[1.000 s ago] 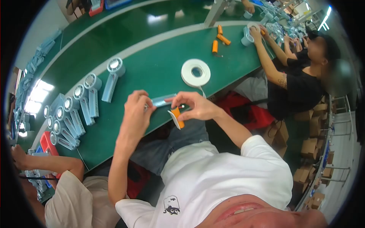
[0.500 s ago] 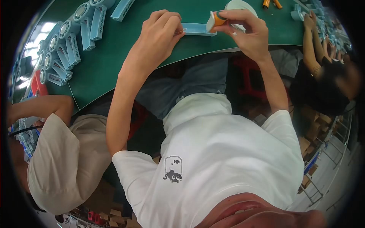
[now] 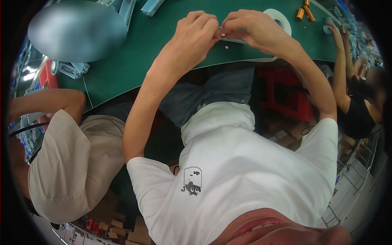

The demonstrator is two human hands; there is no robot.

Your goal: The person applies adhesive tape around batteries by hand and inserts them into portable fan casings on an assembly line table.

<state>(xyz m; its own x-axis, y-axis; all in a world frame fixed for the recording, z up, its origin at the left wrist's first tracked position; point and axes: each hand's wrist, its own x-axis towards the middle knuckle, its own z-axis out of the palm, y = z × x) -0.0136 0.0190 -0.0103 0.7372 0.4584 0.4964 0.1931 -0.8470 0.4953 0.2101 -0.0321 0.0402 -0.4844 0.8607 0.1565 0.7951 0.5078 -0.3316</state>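
My left hand (image 3: 196, 34), its fingers pinched together, meets my right hand over the green table (image 3: 118, 73). Between the fingertips show thin wires with a small white connector (image 3: 223, 35). My right hand (image 3: 255, 30) is also closed, its thumb and fingers at the wires. Below the hands is a light blue housing (image 3: 237, 40), mostly hidden by them. A small white piece (image 3: 226, 47) lies on the table just in front. The orange battery is not visible in my hands. Behind my right hand sits a white tape roll (image 3: 281, 20).
Light blue fan parts (image 3: 152, 6) lie at the upper left, partly covered by a blurred oval. Orange batteries (image 3: 307, 11) rest at the upper right. A red bin (image 3: 48, 75) stands left. One person's beige sleeve (image 3: 61, 163) is at left; a co-worker in black (image 3: 357, 116) is at right.
My right hand has moved left to meet my left hand, and the orange battery it held is out of sight. The small white piece now shows on the table. The camera view has shifted downward.
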